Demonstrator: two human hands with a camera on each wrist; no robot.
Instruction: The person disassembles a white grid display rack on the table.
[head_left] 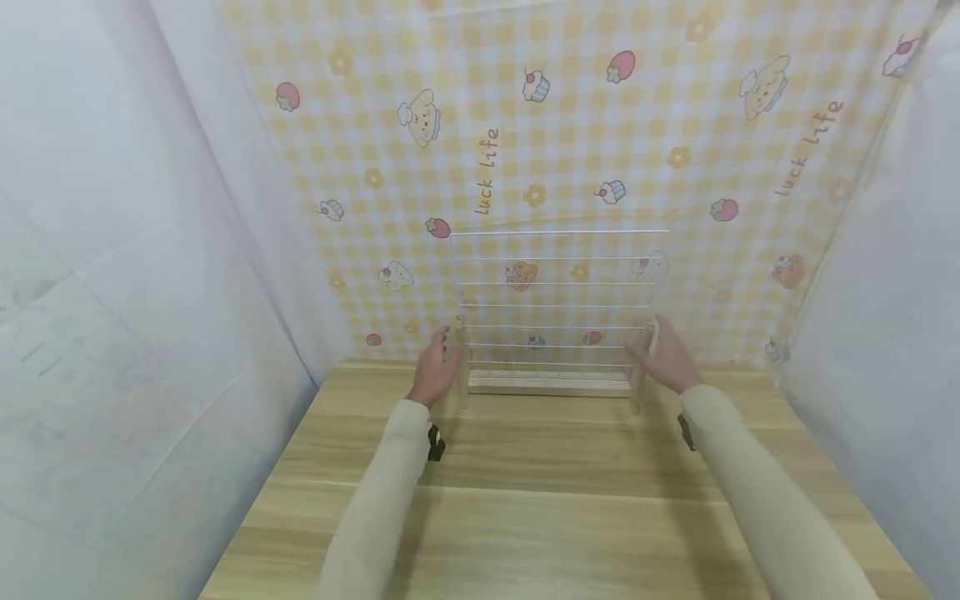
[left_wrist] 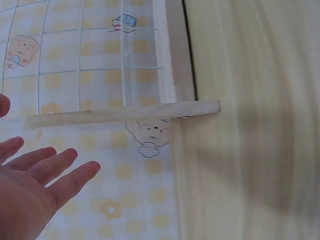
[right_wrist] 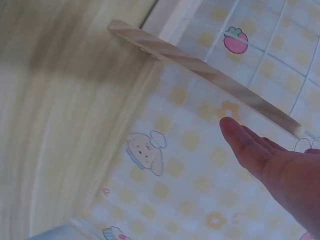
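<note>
With fingers spread, the left hand [head_left: 437, 368] is just beside the left post [left_wrist: 125, 113] and the right hand [head_left: 670, 357], straight-fingered, beside the right post [right_wrist: 210, 75], contact unclear, the upright wire rack [head_left: 547, 387] lying lengthwise left to right between them, far on the table [head_left: 555, 537].

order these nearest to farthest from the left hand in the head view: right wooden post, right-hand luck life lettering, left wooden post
From the left hand:
1. Left wooden post, just beside the hand.
2. Right wooden post, across the wire rack.
3. Right-hand luck life lettering, high on the backdrop, off to the right.
</note>
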